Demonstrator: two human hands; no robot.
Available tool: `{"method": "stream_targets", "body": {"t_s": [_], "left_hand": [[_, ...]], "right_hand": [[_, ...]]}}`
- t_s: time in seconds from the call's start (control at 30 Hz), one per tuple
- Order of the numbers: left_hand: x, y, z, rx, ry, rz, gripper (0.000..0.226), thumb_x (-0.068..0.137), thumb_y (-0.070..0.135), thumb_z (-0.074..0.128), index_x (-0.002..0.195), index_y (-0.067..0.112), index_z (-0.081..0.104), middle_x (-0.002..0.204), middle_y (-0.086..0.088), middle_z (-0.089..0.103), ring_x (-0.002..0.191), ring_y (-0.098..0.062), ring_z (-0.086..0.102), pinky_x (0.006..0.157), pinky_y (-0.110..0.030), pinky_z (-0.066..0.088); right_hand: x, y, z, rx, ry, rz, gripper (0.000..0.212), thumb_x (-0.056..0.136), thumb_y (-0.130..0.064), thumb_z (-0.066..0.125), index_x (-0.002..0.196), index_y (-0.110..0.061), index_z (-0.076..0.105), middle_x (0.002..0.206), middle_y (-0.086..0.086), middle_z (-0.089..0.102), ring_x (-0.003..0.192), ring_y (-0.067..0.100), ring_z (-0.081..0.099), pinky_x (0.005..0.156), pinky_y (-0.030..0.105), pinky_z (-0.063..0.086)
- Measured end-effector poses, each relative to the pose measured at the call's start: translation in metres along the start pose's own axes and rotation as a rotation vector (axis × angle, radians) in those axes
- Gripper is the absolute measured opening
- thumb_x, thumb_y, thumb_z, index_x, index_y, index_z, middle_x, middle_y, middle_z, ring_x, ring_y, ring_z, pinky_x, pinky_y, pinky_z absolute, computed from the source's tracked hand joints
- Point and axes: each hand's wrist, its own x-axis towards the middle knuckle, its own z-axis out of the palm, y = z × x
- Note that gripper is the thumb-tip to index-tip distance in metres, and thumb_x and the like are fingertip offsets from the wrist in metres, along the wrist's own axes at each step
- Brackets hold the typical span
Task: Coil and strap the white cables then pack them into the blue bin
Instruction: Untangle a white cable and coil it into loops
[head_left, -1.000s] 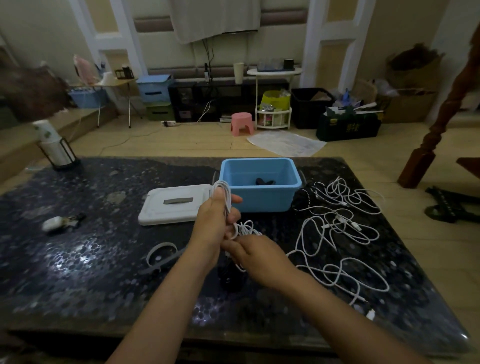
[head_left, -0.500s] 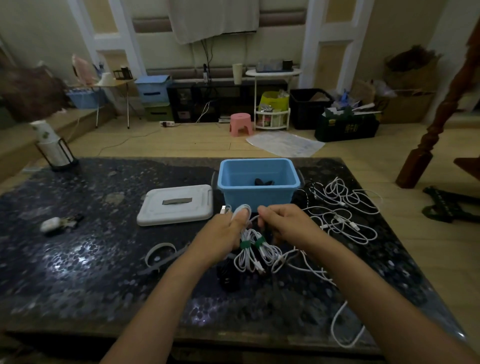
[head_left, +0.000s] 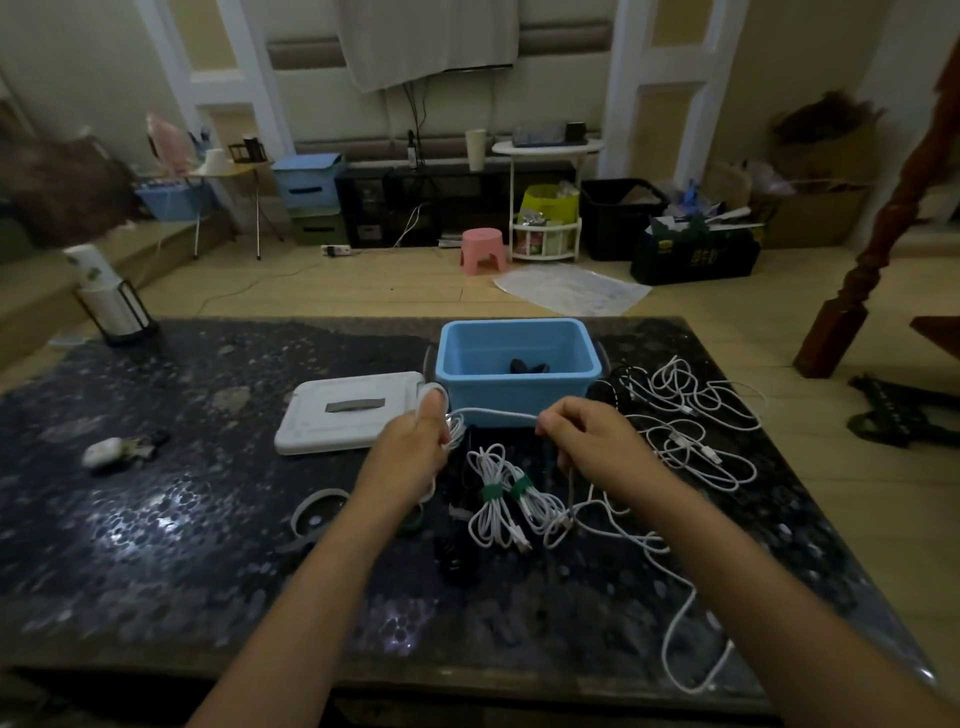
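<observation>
Having drawn apart since a moment ago, the left hand (head_left: 415, 447) and right hand (head_left: 587, 441) are both pinching a white cable (head_left: 493, 412) taut at the blue bin's (head_left: 514, 384) 6 o'clock (two strapped coils (head_left: 506, 493) are lying on the bench (head_left: 182, 519)), so another coil is starting.

Bare table (head_left: 171, 561) lies to my left, with only a grey loop (head_left: 317, 512) and a small white item (head_left: 106, 451) on it. The lid (head_left: 348, 418) and bin (head_left: 514, 366) block the way ahead. Loose cables (head_left: 691, 431) cover the right side; strapped coils (head_left: 506, 501) sit between my forearms.
</observation>
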Motion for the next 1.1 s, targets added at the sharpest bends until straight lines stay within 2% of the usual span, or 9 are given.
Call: {"method": "stream_targets", "body": {"t_s": [0.17, 0.3, 0.37, 0.47, 0.53, 0.63, 0.7, 0.87, 1.1], "left_hand": [[-0.003, -0.006, 0.014, 0.032, -0.074, -0.062, 0.062, 0.101, 0.059, 0.021, 0.074, 0.017, 0.057, 0.058, 0.001, 0.052, 0.052, -0.015, 0.045, 0.054, -0.03, 0.031], [-0.002, -0.001, 0.019, -0.045, -0.097, -0.096, 0.062, 0.104, 0.057, 0.021, 0.081, 0.016, 0.061, 0.067, -0.006, 0.064, 0.057, -0.015, 0.053, 0.055, -0.027, 0.039], [-0.005, 0.005, 0.023, -0.114, -0.102, -0.161, 0.064, 0.102, 0.061, 0.021, 0.071, 0.018, 0.058, 0.056, 0.0, 0.06, 0.051, -0.013, 0.051, 0.05, -0.025, 0.037], [-0.008, 0.012, 0.026, -0.225, -0.142, -0.255, 0.076, 0.09, 0.076, 0.017, 0.063, 0.016, 0.054, 0.049, -0.002, 0.052, 0.047, -0.016, 0.048, 0.047, -0.023, 0.033], [-0.009, 0.009, 0.026, -0.228, -0.169, -0.199, 0.074, 0.09, 0.077, 0.025, 0.074, 0.015, 0.062, 0.051, 0.002, 0.055, 0.047, -0.013, 0.05, 0.047, -0.022, 0.036], [-0.007, 0.0, 0.028, -0.166, -0.148, -0.084, 0.061, 0.093, 0.073, 0.031, 0.102, 0.026, 0.07, 0.084, 0.002, 0.075, 0.081, -0.018, 0.069, 0.075, -0.036, 0.056], [-0.006, -0.001, 0.028, -0.149, -0.109, -0.063, 0.064, 0.097, 0.068, 0.028, 0.101, 0.018, 0.068, 0.092, -0.006, 0.074, 0.089, -0.022, 0.069, 0.079, -0.038, 0.055], [-0.005, 0.01, 0.014, -0.396, 0.048, -0.111, 0.055, 0.103, 0.056, 0.026, 0.097, 0.012, 0.058, 0.072, -0.007, 0.06, 0.056, -0.015, 0.052, 0.053, -0.028, 0.044], [-0.007, 0.018, 0.01, -0.596, 0.004, -0.115, 0.057, 0.102, 0.056, 0.026, 0.101, 0.009, 0.057, 0.053, 0.004, 0.049, 0.041, -0.011, 0.034, 0.041, -0.023, 0.03]], "right_hand": [[-0.014, -0.015, 0.026, 0.203, 0.034, -0.108, 0.014, 0.095, -0.026, 0.063, 0.082, -0.021, 0.066, 0.06, -0.012, 0.061, 0.06, 0.007, 0.057, 0.06, 0.032, 0.049], [-0.025, -0.023, 0.042, 0.151, 0.002, -0.2, 0.014, 0.094, -0.027, 0.067, 0.079, -0.026, 0.067, 0.063, -0.016, 0.063, 0.061, -0.001, 0.057, 0.061, 0.023, 0.048], [-0.029, -0.026, 0.046, 0.053, 0.073, -0.233, 0.015, 0.094, -0.03, 0.066, 0.079, -0.028, 0.067, 0.065, -0.018, 0.064, 0.063, -0.001, 0.059, 0.06, 0.017, 0.045], [-0.032, -0.028, 0.051, -0.008, 0.155, -0.249, 0.016, 0.094, -0.035, 0.065, 0.081, -0.026, 0.067, 0.072, -0.013, 0.07, 0.068, 0.002, 0.064, 0.065, 0.027, 0.053], [-0.034, -0.029, 0.054, -0.01, 0.153, -0.248, 0.018, 0.094, -0.036, 0.065, 0.08, -0.025, 0.067, 0.074, -0.012, 0.071, 0.068, 0.003, 0.065, 0.065, 0.026, 0.053], [-0.036, -0.03, 0.057, -0.017, 0.114, -0.233, 0.018, 0.095, -0.033, 0.065, 0.077, -0.03, 0.062, 0.073, -0.012, 0.069, 0.067, -0.001, 0.063, 0.059, 0.012, 0.044], [-0.038, -0.029, 0.058, -0.012, 0.076, -0.23, 0.016, 0.096, -0.034, 0.063, 0.08, -0.033, 0.06, 0.074, -0.013, 0.069, 0.067, -0.002, 0.064, 0.06, 0.013, 0.046], [-0.038, -0.022, 0.065, -0.062, 0.016, -0.176, 0.022, 0.098, -0.043, 0.052, 0.085, -0.028, 0.061, 0.076, -0.008, 0.071, 0.07, 0.006, 0.066, 0.071, 0.04, 0.056], [-0.045, -0.018, 0.08, -0.233, -0.098, -0.224, 0.04, 0.101, -0.048, 0.047, 0.071, -0.024, 0.051, 0.073, -0.001, 0.063, 0.073, 0.019, 0.059, 0.062, 0.036, 0.043]]}}
